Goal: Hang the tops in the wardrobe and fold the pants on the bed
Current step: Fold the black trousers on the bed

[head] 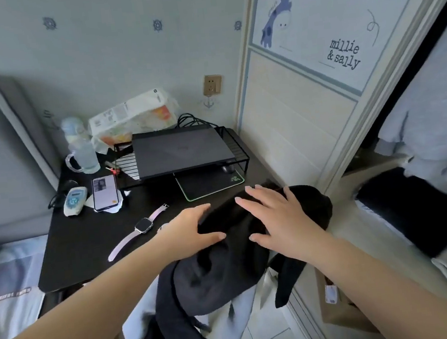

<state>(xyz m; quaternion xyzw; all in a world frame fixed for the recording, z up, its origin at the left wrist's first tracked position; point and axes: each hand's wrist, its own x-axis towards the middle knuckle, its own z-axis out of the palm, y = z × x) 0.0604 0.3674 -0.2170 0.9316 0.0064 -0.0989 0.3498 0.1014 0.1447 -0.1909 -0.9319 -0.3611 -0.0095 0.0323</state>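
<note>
A black garment (214,278) hangs in a heap over a chair back at the black desk's right front corner, with a pale blue garment (245,313) hanging beneath it. My left hand (193,230) grips the garment's upper left edge, thumb underneath and fingers over it. My right hand (274,216) lies on top of the black garment with fingers spread and straight. The wardrobe (416,121) stands open at the right, with light garments and folded black clothes (414,212) inside. A strip of the bed (6,288) shows at the left.
The black desk (86,244) holds a laptop (182,151) on a wire stand, a phone (104,192), a smartwatch (143,227), a mouse pad (210,184), a water jug (82,153) and packaging. A paper bag (339,309) stands on the tiled floor by the wardrobe's sliding door (306,100).
</note>
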